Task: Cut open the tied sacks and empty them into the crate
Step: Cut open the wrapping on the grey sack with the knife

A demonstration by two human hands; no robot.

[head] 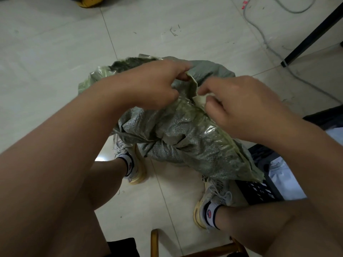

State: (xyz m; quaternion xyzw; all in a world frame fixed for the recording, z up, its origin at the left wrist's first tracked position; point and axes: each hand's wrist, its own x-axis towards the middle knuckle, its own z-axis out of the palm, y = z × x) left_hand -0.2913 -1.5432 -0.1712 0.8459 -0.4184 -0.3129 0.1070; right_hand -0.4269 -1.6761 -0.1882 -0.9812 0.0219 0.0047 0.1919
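Both hands pinch the sack (185, 130) mouth: left hand (154, 84), right hand (239, 106). Spread it evenly, then tip toward the crate (259, 184).

The picture is rather dim and flat, with a soft greenish-grey tone on the tiled floor (55, 52). The light is diffuse and seems to come from above: one small bright reflection lies on the tile (101, 158) beside the left shoe. The clear plastic of the sack (185, 130) gives several small glare spots, the strongest near its right side. Shadows are weak and soft, mostly under the sack and between the legs. The wide-angle lens stretches the forearms at the lower corners and bends the tile joints. The right hand (241, 106) is a little smeared by motion blur; the left hand (154, 84) is sharper. Fine details look soft and compressed.
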